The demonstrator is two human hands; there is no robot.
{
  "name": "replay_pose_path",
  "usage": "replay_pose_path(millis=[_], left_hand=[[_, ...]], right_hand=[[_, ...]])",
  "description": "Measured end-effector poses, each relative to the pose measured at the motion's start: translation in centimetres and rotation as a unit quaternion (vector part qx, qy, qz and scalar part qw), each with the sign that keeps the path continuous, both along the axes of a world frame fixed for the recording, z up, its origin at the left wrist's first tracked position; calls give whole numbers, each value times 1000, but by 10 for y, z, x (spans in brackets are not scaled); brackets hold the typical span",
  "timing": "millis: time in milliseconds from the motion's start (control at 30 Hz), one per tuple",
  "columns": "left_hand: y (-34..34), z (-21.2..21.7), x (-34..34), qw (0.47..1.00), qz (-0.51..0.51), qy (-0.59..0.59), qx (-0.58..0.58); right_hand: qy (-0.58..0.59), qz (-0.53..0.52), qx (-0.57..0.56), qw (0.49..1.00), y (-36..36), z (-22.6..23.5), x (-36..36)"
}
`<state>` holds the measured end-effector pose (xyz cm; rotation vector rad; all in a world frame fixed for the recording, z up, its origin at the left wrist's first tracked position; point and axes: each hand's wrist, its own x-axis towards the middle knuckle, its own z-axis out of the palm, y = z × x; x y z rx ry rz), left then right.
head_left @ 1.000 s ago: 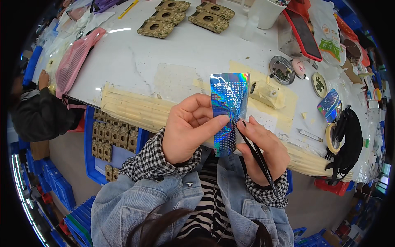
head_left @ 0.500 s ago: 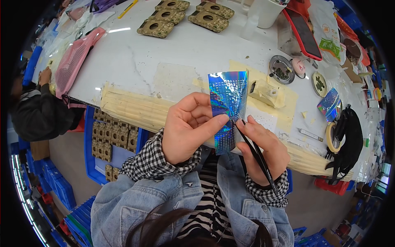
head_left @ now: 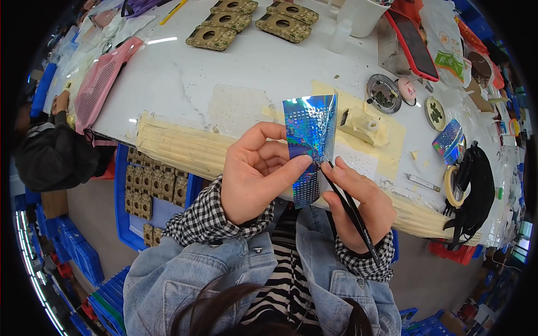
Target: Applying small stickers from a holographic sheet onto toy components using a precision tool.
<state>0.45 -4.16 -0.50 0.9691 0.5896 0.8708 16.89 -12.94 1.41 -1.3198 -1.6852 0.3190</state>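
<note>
My left hand (head_left: 255, 171) pinches the left edge of a shiny blue holographic sheet (head_left: 311, 126) between thumb and fingers. Rows of small marks or cut-outs cover the sheet, which is held upright and bent over the table's near edge. Black tweezers (head_left: 353, 215) lie in my right hand (head_left: 364, 210), closed around them. Their tips meet the sheet near its middle, close to my left thumb; whether they grip a small piece there is too small to tell. Just beyond the sheet, a taped block (head_left: 361, 127) sits on a yellowish taped patch.
Several camouflage model hulls (head_left: 227, 22) stand at the back. A blue tray (head_left: 126, 215) below the table holds more. Rightward are a round clear dish (head_left: 384, 93), a tape roll (head_left: 455, 186), a black cloth item (head_left: 476, 190) and a red-cased phone (head_left: 412, 47). A person's sleeve (head_left: 56, 154) shows far left.
The holographic sheet has tilted slightly, so its reflections differ. Both hands and the tweezers stay almost in place.
</note>
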Motion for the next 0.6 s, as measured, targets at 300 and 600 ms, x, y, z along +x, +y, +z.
replay_pose_path(millis=[300,600], left_hand=[[2,4,2,1000,-10,2,-24],[10,5,-1,994,-11,-53,-91]], right_hand=[[36,2,22,999,-1,-5,2],[56,-39,37,997,-10,-7,11]])
